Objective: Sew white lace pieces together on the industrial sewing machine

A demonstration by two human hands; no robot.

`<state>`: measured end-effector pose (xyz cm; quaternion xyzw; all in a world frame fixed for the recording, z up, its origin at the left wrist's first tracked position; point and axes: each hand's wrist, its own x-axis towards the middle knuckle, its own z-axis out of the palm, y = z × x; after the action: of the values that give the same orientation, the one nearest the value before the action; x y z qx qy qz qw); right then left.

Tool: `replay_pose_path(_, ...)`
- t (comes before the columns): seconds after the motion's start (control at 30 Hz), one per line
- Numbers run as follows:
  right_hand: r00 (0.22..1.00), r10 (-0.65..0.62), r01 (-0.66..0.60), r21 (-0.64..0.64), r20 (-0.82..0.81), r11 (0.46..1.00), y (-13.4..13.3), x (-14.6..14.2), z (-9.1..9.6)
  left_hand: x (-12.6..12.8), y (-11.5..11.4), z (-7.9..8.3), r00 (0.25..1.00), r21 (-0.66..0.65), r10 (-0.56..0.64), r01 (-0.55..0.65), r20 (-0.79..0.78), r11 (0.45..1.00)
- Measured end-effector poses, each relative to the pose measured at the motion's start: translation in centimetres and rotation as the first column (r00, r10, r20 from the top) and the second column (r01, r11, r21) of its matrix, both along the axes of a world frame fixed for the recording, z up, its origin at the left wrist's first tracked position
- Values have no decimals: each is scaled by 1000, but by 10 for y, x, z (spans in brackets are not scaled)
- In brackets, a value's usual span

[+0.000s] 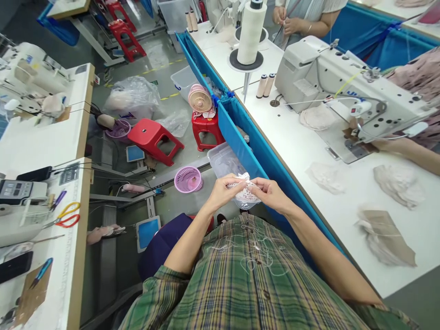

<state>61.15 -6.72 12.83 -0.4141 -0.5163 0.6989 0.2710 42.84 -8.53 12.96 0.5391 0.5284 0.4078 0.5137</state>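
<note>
On my monitor I see a white table [292, 142] carrying a sewing machine [309, 68] and cloth pieces [398, 185]; the floor [182, 208] (grey) bears a red stool [146, 135].

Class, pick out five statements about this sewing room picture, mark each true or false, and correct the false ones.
1. The left hand and right hand both hold white lace. True.
2. The scissors lie on the floor. False: the scissors lie on the table at the person's left.
3. A purple basket stands on the floor. True.
4. The pink fan sits on a blue stool. False: the pink fan sits on a red stool.
5. The large thread cone is whitish. True.
</note>
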Motion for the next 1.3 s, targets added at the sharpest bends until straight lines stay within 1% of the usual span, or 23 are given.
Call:
replay_pose_path(0.07, 1000, -11, 11, 8, 26, 1000, -3, 4, 0, 2, 0, 0, 998, -31, -26, 28, 50, 999)
replay_pose_path(0.13, 999, -32, 32, 19, 38, 999, -7, 8, 1, 4, 1, 0, 989, -81, -58, 69, 133, 994)
replay_pose_path(0.23, 998, -69, 69, 41, 10, 997, -13, 13, 4, 10, 1, -3, 956, -176, -95, 147, 276, 973)
replay_pose_path(0.3, 996, -84, 85, 54, -19, 995, -16, 16, 6, 14, 1, -5, 936, -212, -102, 181, 337, 960)
replay_pose_path(0.47, 991, -134, 135, 98, -17, 986, -21, 22, 8, 20, 6, -11, 918, -221, -148, 242, 369, 945)
replay_pose_path(0.6, 982, -191, 190, 93, 4, 977, -24, 23, 6, 24, 11, -11, 915, -204, -195, 279, 353, 938)
replay_pose_path(0.7, 962, -271, 270, 51, 17, 961, -24, 23, 3, 25, 14, -11, 907, -213, -214, 304, 363, 928)
replay_pose_path(0.8, 940, -341, 341, -16, -6, 940, -24, 24, -1, 26, 17, -14, 872, -279, -209, 356, 443, 892)
replay_pose_path(0.9, 927, -376, 374, -56, -21, 926, -24, 25, -7, 26, 20, -19, 834, -335, -199, 410, 515, 848)
replay_pose_path(1.07, 912, -409, 400, -142, -35, 905, -23, 27, -18, 27, 20, -28, 811, -384, -197, 456, 551, 803)
replay_pose_path(1.2, 906, -420, 403, -211, -42, 891, -23, 26, -24, 23, 20, -37, 819, -425, -165, 444, 550, 789)
replay_pose_path(1.3, 904, -426, 406, -243, -35, 881, -21, 26, -28, 14, 22, -45, 844, -448, -100, 375, 526, 812)
